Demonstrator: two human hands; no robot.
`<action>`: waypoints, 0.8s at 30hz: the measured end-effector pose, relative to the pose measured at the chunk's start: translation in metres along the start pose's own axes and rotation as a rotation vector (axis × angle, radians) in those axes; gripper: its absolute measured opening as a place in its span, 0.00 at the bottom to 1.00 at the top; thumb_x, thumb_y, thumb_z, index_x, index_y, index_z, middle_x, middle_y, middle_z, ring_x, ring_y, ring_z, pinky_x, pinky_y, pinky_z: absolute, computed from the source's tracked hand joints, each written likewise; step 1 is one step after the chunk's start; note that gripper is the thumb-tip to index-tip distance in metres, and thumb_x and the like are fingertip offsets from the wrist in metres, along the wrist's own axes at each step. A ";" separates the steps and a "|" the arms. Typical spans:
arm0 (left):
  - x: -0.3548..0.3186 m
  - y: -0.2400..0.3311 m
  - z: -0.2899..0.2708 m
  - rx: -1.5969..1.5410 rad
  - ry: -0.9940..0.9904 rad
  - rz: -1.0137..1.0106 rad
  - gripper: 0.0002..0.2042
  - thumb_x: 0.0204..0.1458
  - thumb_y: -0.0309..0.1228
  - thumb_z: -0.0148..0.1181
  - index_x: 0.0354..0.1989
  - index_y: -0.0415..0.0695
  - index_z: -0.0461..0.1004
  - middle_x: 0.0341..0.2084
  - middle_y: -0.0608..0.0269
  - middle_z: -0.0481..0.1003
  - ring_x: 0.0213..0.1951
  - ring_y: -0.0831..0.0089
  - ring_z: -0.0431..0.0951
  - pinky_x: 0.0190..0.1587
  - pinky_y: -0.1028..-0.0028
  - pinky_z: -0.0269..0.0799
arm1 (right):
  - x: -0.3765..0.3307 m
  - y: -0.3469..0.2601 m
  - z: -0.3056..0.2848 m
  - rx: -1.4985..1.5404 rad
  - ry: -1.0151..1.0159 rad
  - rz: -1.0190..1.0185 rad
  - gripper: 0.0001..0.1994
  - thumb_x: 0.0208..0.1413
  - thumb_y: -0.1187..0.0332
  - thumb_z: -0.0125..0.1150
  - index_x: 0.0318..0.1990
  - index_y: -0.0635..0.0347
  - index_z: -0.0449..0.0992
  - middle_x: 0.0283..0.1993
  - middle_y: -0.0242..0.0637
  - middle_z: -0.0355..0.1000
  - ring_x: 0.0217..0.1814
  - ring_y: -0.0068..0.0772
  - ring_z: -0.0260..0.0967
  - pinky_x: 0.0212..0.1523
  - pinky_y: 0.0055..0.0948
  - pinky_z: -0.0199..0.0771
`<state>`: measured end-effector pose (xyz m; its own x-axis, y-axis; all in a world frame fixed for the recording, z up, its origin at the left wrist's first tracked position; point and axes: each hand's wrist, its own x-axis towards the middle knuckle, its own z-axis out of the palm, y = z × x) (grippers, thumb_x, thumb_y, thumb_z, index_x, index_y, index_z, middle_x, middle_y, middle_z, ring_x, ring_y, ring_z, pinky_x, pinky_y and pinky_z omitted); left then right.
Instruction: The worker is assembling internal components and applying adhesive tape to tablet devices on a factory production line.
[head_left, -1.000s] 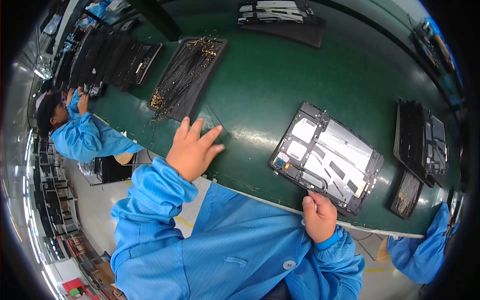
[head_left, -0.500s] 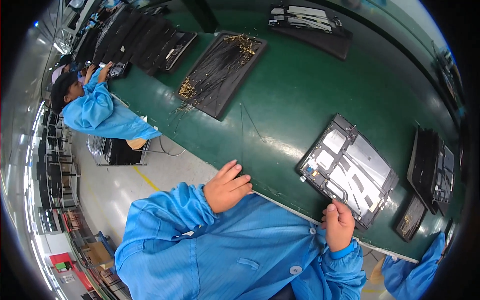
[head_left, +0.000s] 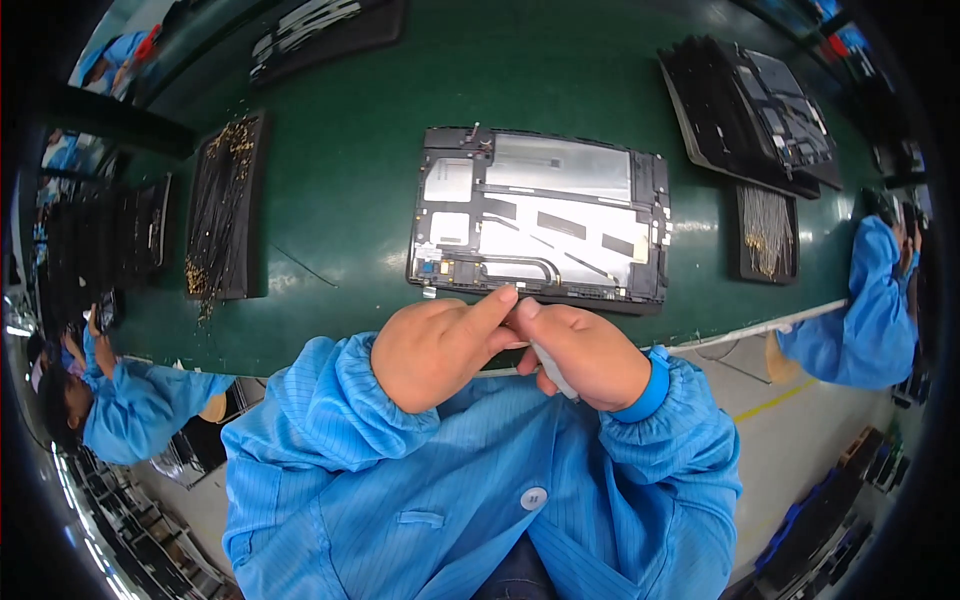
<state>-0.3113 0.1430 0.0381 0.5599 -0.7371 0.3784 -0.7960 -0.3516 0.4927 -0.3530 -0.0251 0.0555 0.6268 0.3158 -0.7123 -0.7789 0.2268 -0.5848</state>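
On the green table lies a flat black device housing (head_left: 590,215), opened up, with silver plates, black strips and small cables inside. Both hands meet just in front of its near edge. My left hand (head_left: 435,345) is closed, its thumb and index finger pinched close to the right fingertips; whatever sits between them is too small to make out. My right hand (head_left: 590,350), with a blue band at the wrist, is curled round a light grey, narrow piece (head_left: 553,370) that is mostly hidden by the palm.
Left, a black tray (head_left: 257,200) holds many thin black cables with gold ends; a loose cable (head_left: 305,265) lies beside it. A tray of grey cables (head_left: 768,235) and stacked housings (head_left: 780,110) stand right. Another tray (head_left: 370,30) sits behind. Co-workers (head_left: 860,300) flank the table.
The view has swung right, bringing the housing to the middle. My hands, apart before with the left on the table edge and the right at the housing's corner, have come together.
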 end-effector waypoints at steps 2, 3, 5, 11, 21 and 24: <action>0.002 0.003 0.001 0.035 -0.079 -0.041 0.22 0.38 0.31 0.56 0.44 0.39 0.60 0.14 0.62 0.67 0.17 0.68 0.68 0.18 0.73 0.64 | -0.006 -0.006 0.001 -0.209 -0.004 0.026 0.19 0.49 0.54 0.45 0.38 0.61 0.69 0.23 0.30 0.63 0.21 0.17 0.55 0.20 0.16 0.57; 0.001 0.003 0.002 0.036 -0.084 -0.041 0.22 0.38 0.31 0.56 0.44 0.39 0.60 0.14 0.62 0.67 0.17 0.68 0.68 0.18 0.73 0.64 | -0.001 0.003 -0.003 -0.233 -0.019 -0.031 0.17 0.49 0.56 0.45 0.38 0.60 0.70 0.20 0.27 0.63 0.20 0.15 0.55 0.20 0.16 0.57; -0.002 0.002 0.004 0.026 -0.156 -0.013 0.21 0.38 0.30 0.55 0.43 0.39 0.61 0.15 0.62 0.67 0.18 0.69 0.68 0.19 0.73 0.64 | -0.004 -0.006 -0.002 -0.335 -0.014 -0.033 0.16 0.49 0.57 0.45 0.38 0.59 0.70 0.20 0.26 0.63 0.20 0.14 0.55 0.20 0.16 0.57; -0.007 0.005 -0.002 0.052 -0.124 -0.028 0.17 0.32 0.23 0.58 0.35 0.39 0.65 0.18 0.61 0.69 0.19 0.67 0.68 0.21 0.72 0.64 | -0.003 0.005 -0.005 -0.283 0.000 0.009 0.16 0.48 0.59 0.47 0.38 0.61 0.70 0.23 0.27 0.64 0.21 0.15 0.56 0.20 0.15 0.59; 0.002 -0.010 0.015 0.338 0.091 -0.136 0.08 0.32 0.26 0.53 0.26 0.44 0.69 0.23 0.68 0.68 0.28 0.72 0.67 0.28 0.75 0.62 | 0.013 -0.005 0.001 0.082 0.429 -0.442 0.25 0.47 0.62 0.51 0.50 0.68 0.55 0.26 0.32 0.64 0.25 0.16 0.59 0.23 0.14 0.59; 0.005 -0.011 0.014 0.295 0.049 -0.154 0.08 0.33 0.26 0.51 0.26 0.45 0.69 0.22 0.69 0.68 0.27 0.73 0.67 0.27 0.75 0.62 | 0.021 -0.002 0.004 0.125 0.543 -0.676 0.22 0.51 0.63 0.46 0.49 0.69 0.55 0.27 0.36 0.66 0.29 0.19 0.61 0.30 0.16 0.62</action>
<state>-0.3032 0.1349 0.0233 0.6837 -0.6359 0.3580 -0.7292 -0.6142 0.3017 -0.3388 -0.0149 0.0436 0.8547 -0.3982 -0.3331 -0.2132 0.3159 -0.9245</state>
